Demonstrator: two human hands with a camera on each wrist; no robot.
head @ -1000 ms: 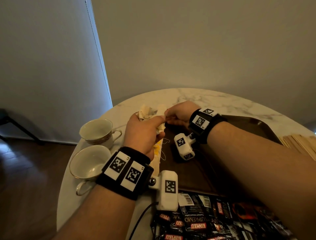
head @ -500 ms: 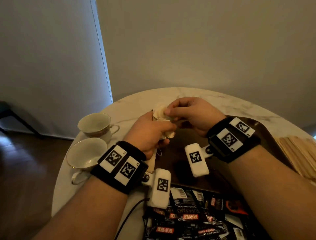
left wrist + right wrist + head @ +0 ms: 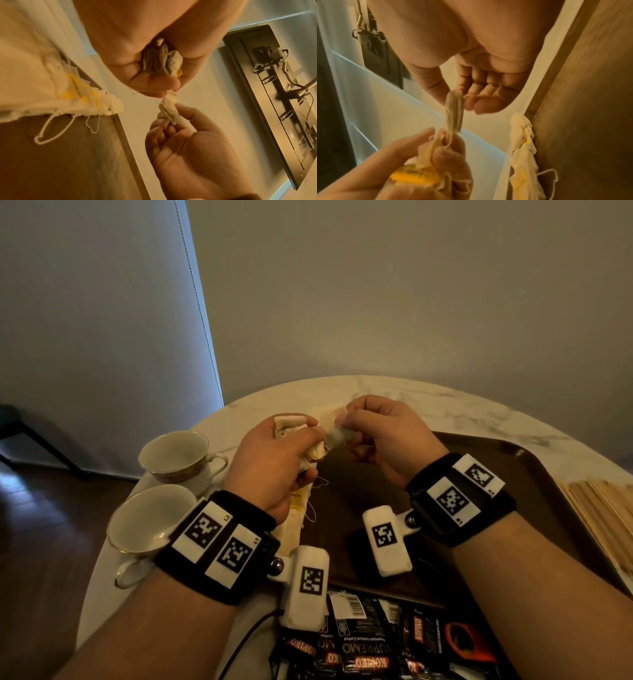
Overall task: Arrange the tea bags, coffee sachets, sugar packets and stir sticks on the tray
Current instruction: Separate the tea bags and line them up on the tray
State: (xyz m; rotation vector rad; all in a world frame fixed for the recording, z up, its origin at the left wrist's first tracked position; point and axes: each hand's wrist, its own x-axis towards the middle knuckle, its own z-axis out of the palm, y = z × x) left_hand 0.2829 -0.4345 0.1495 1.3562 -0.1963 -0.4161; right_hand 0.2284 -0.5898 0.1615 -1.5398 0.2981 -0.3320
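both hands (image 3: 329, 446) raised over tray (image 3: 534, 474), pinching tea bags (image 3: 337, 434).

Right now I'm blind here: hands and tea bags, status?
Left hand grips bunched pale paper tea bags. Right hand pinches one tea bag. Strings tangled.

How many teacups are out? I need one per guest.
2. One teacup stands farther back at the table's left edge; the other teacup sits nearer, beside the left wrist. More could be hidden behind the arms.
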